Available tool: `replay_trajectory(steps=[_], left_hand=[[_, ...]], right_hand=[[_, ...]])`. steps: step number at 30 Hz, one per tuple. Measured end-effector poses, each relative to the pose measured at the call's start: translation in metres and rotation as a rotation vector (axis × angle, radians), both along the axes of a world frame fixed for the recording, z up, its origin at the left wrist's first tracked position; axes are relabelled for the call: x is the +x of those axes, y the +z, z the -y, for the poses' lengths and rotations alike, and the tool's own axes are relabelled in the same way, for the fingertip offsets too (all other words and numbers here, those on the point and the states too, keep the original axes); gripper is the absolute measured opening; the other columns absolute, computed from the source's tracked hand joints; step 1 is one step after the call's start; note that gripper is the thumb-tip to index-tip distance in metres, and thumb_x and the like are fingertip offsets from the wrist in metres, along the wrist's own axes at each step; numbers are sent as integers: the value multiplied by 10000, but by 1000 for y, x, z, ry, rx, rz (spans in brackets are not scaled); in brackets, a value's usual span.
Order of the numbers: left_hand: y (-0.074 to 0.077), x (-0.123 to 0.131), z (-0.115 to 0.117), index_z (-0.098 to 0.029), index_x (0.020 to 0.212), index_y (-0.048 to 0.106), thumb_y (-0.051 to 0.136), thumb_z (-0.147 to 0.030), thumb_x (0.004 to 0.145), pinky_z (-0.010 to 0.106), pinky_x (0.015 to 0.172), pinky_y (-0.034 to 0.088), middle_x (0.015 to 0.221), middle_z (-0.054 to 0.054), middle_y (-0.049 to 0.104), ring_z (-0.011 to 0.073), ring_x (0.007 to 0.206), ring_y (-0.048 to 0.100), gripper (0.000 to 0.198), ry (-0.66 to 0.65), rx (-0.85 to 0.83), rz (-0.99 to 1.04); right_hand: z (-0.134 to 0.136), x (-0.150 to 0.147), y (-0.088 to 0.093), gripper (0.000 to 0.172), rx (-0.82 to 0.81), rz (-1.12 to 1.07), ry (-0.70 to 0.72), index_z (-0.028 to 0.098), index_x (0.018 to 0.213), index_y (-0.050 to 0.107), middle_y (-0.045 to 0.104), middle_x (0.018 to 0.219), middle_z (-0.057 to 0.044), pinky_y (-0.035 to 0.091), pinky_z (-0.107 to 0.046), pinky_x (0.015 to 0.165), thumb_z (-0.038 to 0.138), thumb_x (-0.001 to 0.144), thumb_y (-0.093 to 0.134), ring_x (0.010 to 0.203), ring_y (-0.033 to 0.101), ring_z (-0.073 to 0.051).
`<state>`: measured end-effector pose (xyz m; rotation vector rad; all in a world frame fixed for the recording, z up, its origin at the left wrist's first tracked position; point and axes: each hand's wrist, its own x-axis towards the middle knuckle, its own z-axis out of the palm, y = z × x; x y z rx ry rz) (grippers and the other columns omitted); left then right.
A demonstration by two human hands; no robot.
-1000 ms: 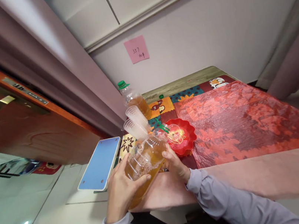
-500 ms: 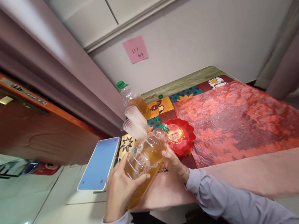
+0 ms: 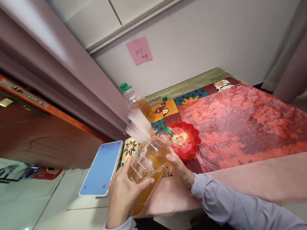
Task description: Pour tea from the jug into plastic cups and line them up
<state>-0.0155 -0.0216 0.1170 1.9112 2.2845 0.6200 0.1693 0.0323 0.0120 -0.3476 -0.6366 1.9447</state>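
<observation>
My left hand (image 3: 123,194) is wrapped round the lower body of a large clear bottle (image 3: 148,165) of amber drink, tilted with its green-ringed neck towards a clear plastic cup (image 3: 179,136). The cup stands in a red scalloped dish (image 3: 193,139). My right hand (image 3: 179,169) presses against the bottle's upper side, close to the dish. Just behind the bottle stand two empty clear cups (image 3: 139,126).
A second bottle (image 3: 137,102) with a green cap stands at the back by the wall, with a loose green cap (image 3: 165,99) near it. A blue-topped white board (image 3: 102,168) juts off the table's left edge. Red patterned plastic sheet (image 3: 247,124) covers the right of the table.
</observation>
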Motion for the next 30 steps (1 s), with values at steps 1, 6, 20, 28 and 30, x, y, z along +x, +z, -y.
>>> replay_trajectory(steps=[1, 6, 20, 28, 30], left_hand=[[0, 0, 0, -245, 1444, 655, 912, -632, 579, 496, 1086, 576, 1437, 123, 723, 373, 1292, 705, 982, -3, 6, -4], [2, 2, -1, -244, 1422, 666, 911, -636, 571, 483, 1062, 588, 1414, 123, 736, 370, 1263, 719, 968, -3, 3, -2], [7, 4, -2, -257, 1419, 663, 890, -664, 579, 469, 1038, 586, 1406, 115, 741, 371, 1243, 724, 961, -9, -20, -18], [5, 2, -4, -243, 1425, 661, 889, -670, 576, 502, 1019, 595, 1376, 126, 755, 385, 1228, 730, 977, 1, -19, -25], [5, 2, -5, -248, 1429, 660, 891, -662, 578, 506, 1009, 598, 1365, 123, 759, 388, 1221, 732, 974, 1, -20, -33]], right_hand=[[0, 0, 0, 932, -1, -2, -1, 335, 1635, 337, 628, 1495, -110, 678, -455, 730, 631, 850, 742, 1192, 698, -358], [-1, -2, -3, 938, 4, -1, -12, 345, 1638, 324, 599, 1537, -109, 661, -393, 653, 642, 850, 738, 1155, 714, -344], [1, -1, 2, 915, 0, -25, -9, 345, 1633, 327, 581, 1567, -105, 683, -479, 790, 638, 865, 728, 1262, 672, -369], [1, 1, 4, 936, -30, -22, 8, 345, 1632, 323, 591, 1560, -106, 682, -530, 825, 653, 851, 738, 1284, 669, -380], [1, 2, 5, 924, -37, -17, 0, 346, 1625, 343, 604, 1550, -100, 677, -546, 862, 650, 849, 741, 1318, 654, -381]])
